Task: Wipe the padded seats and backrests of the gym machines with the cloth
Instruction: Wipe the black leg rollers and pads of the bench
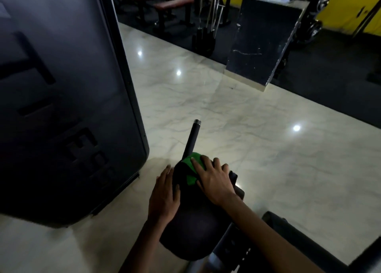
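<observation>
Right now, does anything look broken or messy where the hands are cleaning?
Nothing stands out. The right hand presses the green cloth flat on the dark padded seat, and the left hand rests on the pad's side. The marble floor shows only light reflections, no spill. The picture is dim, so small marks could be hidden.

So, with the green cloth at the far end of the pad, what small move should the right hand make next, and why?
Probably draw the right hand back toward the body, dragging the green cloth along the dark pad. The cloth lies at the pad's far end under flat fingers, the near part shows uncovered, and the left hand rests on the pad's left side.
</observation>
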`<state>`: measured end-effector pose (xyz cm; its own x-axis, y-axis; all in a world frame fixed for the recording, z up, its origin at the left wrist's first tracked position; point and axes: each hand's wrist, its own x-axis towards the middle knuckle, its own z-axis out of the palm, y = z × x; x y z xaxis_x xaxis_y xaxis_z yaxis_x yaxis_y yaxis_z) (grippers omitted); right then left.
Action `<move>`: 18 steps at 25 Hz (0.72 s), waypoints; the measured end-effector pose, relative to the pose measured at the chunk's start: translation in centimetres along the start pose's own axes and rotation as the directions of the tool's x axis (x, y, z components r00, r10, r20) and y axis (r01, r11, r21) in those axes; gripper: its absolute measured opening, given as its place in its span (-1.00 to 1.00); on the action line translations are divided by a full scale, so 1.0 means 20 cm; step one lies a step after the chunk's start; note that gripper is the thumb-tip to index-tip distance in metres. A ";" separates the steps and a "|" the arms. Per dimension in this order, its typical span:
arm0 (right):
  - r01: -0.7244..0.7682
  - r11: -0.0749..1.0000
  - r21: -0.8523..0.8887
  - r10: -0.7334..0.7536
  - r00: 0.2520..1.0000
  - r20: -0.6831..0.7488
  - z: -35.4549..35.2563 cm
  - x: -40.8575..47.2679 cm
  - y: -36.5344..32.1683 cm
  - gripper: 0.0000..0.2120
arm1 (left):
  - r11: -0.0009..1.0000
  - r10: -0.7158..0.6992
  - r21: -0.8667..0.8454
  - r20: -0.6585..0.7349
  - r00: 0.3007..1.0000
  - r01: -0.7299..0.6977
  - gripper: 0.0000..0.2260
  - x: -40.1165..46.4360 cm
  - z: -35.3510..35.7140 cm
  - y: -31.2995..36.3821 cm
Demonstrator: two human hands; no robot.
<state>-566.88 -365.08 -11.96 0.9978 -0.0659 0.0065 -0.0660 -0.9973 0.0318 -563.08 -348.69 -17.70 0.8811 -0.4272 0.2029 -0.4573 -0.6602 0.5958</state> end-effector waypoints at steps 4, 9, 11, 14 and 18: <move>0.035 0.999 0.029 -0.038 0.993 0.110 -0.04 0.14 -0.04 -0.40 | 0.998 -0.052 0.039 0.042 0.998 0.050 -0.63 0.02 -0.09 0.00; 0.011 0.993 0.120 -0.030 0.987 0.160 -0.22 0.20 0.01 -0.47 | 0.980 -0.148 -0.132 0.004 0.989 0.147 -0.65 0.13 -0.29 0.05; 0.008 0.987 0.160 -0.030 0.991 0.134 -0.32 0.21 0.02 -0.50 | 0.967 -0.174 -0.197 -0.033 0.984 0.164 -0.61 0.17 -0.36 0.07; 0.029 0.971 0.238 -0.048 0.996 0.076 -0.46 0.23 0.00 -0.56 | 0.969 -0.169 -0.196 -0.084 0.982 0.150 -0.69 0.20 -0.48 0.14; 0.028 0.950 0.311 -0.033 0.999 0.012 -0.58 0.17 -0.05 -0.62 | 0.976 -0.158 -0.172 -0.123 0.980 0.135 -0.71 0.17 -0.59 0.20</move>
<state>-563.41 -364.00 -0.35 0.9994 -0.0330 -0.0064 -0.0334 -0.9594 -0.2800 -560.54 -345.38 -5.49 0.9502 -0.2386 0.2003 -0.3061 -0.5955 0.7427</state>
